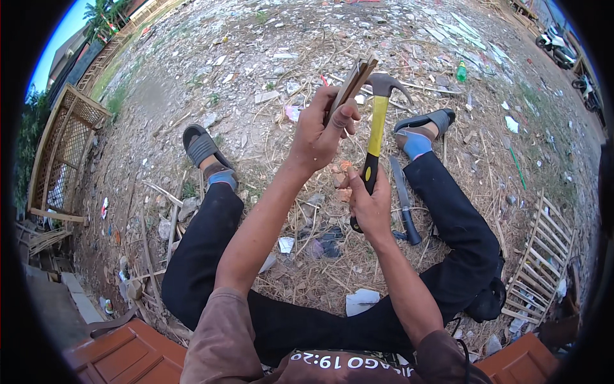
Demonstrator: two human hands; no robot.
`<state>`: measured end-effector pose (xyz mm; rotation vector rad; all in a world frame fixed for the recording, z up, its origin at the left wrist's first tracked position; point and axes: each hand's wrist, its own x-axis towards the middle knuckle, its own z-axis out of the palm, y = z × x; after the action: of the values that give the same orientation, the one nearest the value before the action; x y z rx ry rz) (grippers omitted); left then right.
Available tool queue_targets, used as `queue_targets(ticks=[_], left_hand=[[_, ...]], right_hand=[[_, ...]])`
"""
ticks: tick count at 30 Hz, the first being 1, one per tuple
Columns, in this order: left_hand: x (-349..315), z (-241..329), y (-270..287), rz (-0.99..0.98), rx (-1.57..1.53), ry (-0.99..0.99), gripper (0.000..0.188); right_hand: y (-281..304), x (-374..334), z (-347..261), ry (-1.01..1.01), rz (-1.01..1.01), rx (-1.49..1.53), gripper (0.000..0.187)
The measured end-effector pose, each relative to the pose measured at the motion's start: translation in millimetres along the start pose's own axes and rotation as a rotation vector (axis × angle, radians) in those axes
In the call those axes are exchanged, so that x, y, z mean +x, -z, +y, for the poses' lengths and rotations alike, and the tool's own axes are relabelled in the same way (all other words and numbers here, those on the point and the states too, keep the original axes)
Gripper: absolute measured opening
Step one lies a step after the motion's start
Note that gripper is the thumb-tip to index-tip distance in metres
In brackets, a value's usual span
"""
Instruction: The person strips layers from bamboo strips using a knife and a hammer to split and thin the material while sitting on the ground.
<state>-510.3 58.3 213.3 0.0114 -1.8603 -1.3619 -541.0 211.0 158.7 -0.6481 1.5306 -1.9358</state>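
Note:
My left hand [317, 137] is closed around a few thin brown wooden strips [351, 84], raised in front of me and slanting up to the right. Just right of it, my right hand [372, 206] grips a claw hammer [378, 121] by the black lower part of its yellow and black handle. The hammer stands nearly upright, its dark head level with the strips' upper ends and its claw pointing right. Whether head and strips touch, I cannot tell. On the ground beside my right hand lies a long knife [402, 195] with a dark handle.
My legs are spread, with sandals [206, 146] on my feet. Rubble and dry stalks cover the ground. A lattice wooden frame [64, 150] stands at left, a slatted wooden rack [541, 259] lies at right. A green bottle [461, 72] and a motorbike [558, 45] are farther off.

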Motion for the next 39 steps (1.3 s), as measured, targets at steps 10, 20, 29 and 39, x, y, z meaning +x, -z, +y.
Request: queue_targets(ticks=[10, 20, 29, 39], left_hand=[[8.9, -20.9, 0.5, 0.084, 0.208, -0.144, 0.032], [22.0, 26.6, -0.9, 0.071, -0.118, 0.005, 0.038], [32.6, 45.5, -7.2, 0.161, -0.458, 0.09, 0.044], [28.6, 23.2, 10.6, 0.361, -0.162, 0.218, 0.061]], right_hand=[[8.3, 5.6, -5.6, 0.071, 0.029, -0.042, 0.019], [15.9, 5.6, 5.6, 0.091, 0.053, -0.144, 0.039], [3.1, -1.1, -9.3, 0.141, 0.007, -0.402, 0.055], [3.7, -9.7, -16.7, 0.233, -0.028, -0.477, 0.039]])
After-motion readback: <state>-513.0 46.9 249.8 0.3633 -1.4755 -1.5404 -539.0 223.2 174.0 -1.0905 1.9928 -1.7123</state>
